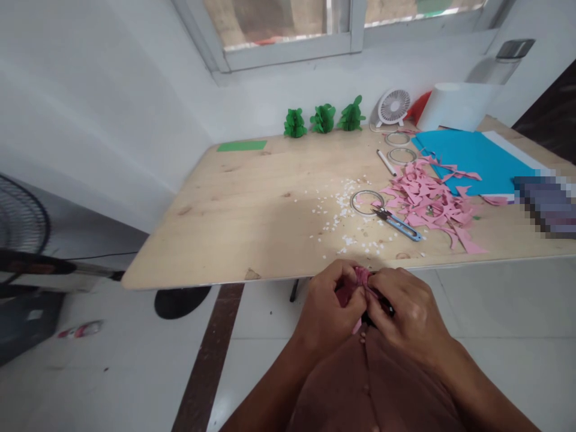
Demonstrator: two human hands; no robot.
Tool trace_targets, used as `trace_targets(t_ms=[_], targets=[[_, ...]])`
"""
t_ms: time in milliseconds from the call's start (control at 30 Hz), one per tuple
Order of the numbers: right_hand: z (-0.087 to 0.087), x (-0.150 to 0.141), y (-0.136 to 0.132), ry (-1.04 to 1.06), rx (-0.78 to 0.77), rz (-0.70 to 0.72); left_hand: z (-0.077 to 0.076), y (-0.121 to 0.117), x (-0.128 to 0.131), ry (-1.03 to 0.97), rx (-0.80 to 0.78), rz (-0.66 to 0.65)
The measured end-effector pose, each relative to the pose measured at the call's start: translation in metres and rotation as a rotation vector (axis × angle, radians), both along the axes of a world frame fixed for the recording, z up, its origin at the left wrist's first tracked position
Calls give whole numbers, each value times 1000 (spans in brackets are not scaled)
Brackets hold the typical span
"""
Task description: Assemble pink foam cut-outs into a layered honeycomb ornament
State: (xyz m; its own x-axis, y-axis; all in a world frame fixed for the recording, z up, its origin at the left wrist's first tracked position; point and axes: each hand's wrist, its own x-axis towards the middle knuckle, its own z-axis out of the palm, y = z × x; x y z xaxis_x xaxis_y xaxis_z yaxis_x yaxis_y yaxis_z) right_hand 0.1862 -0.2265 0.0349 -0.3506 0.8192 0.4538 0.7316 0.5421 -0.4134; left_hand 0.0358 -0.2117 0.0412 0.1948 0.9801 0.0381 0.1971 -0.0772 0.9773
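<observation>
Close to my body, just off the table's front edge, my left hand and my right hand meet with bent fingers around a small bundle of pink paper. Both thumbs and fingertips press on it, and most of it is hidden behind them. On the table beyond lie blue-handled thread snips, their tips at a roll of thin tape. Pink paper scraps form a pile to the right of that roll. Tiny white paper bits are scattered left of it.
Three green paper figures stand along the wall beside a small white fan. Blue sheets, a pen and a pixelated dark object lie right. A green strip is at back left. A standing fan is off the table.
</observation>
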Motion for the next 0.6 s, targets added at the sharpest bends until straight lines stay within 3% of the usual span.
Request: trace_targets(t_ms=[167,600], targets=[[0,-3,-2,-45,27,-13,4,-4,2,105,68,53],[3,-5,-3,-30,54,2,5,-8,1,171,108,39]])
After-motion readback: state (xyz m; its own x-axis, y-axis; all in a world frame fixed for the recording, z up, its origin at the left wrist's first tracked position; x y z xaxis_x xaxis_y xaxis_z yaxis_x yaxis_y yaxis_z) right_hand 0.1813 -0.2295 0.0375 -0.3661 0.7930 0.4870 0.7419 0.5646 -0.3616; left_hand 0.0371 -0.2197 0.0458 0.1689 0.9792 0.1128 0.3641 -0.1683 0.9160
